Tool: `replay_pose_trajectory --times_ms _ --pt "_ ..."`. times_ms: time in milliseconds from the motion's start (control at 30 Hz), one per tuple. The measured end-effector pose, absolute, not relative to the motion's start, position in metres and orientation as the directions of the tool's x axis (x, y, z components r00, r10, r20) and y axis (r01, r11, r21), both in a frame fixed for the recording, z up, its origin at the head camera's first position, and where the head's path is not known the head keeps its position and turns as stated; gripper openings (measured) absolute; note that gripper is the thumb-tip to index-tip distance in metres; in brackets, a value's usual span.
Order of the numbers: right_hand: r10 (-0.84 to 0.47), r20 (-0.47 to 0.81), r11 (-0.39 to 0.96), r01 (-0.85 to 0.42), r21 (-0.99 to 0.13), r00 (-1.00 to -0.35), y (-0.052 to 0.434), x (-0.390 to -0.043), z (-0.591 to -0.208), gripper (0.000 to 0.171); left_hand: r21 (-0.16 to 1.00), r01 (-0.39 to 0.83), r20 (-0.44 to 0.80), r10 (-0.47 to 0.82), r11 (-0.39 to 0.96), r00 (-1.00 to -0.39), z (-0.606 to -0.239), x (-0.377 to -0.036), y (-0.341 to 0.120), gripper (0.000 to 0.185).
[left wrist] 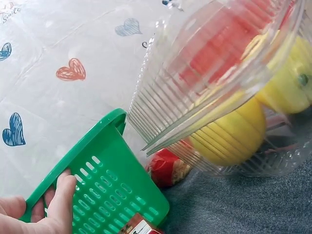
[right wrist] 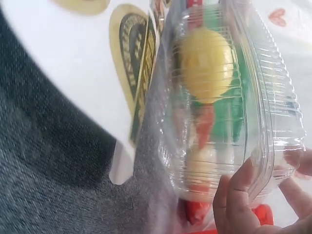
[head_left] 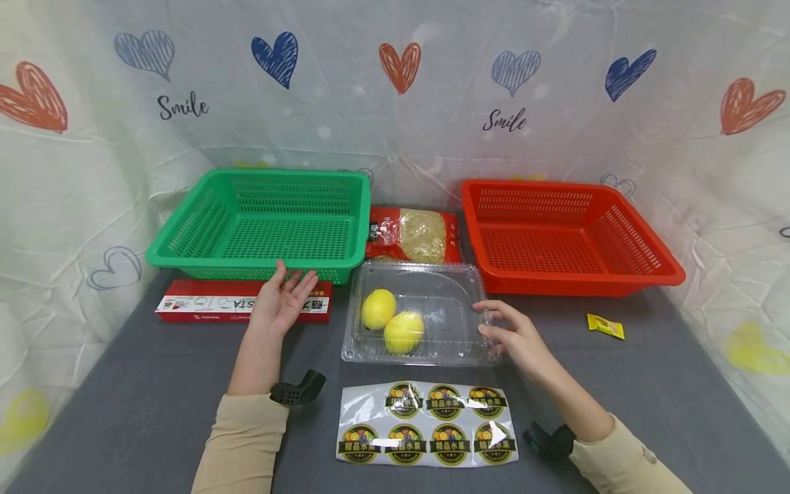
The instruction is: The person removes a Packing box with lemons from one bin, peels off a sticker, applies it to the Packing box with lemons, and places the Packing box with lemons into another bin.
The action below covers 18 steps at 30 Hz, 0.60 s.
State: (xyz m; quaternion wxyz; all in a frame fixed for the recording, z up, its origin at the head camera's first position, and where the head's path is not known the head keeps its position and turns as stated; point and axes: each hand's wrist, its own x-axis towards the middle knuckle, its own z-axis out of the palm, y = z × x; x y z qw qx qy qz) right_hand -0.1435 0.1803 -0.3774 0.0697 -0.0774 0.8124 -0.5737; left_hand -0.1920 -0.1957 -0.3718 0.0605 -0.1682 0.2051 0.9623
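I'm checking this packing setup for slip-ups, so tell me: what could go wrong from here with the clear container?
The two yellow fruits sit toward the left of the clear container, with room beside them, so they may roll if it tilts.
The right hand holds its right edge while the left hand is by the green basket; a one-handed lift could tip it.
Pulled nearer, it might crease the sticker sheet in front.

The fruits [head_left: 404, 333] are yellow, the container [head_left: 449, 329] colourless, the backdrop [head_left: 345, 123] patterned with hearts.
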Motion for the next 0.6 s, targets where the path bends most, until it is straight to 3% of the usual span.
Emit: replay_pose_trajectory --times_ms 400,600 --pt "-0.284 -0.080 0.395 -0.041 -0.918 -0.955 0.1868 -0.1482 -0.3767 0.042 0.398 -0.185 -0.353 0.036 -0.899 -0.935 -0.3708 -0.1903 -0.1937 0.054" --pt "-0.320 -0.072 0.454 -0.087 -0.887 -0.945 0.1902 -0.1459 -0.3763 0.048 0.526 -0.204 -0.324 0.027 -0.826 -0.946 -0.3729 -0.1898 -0.1927 0.061"
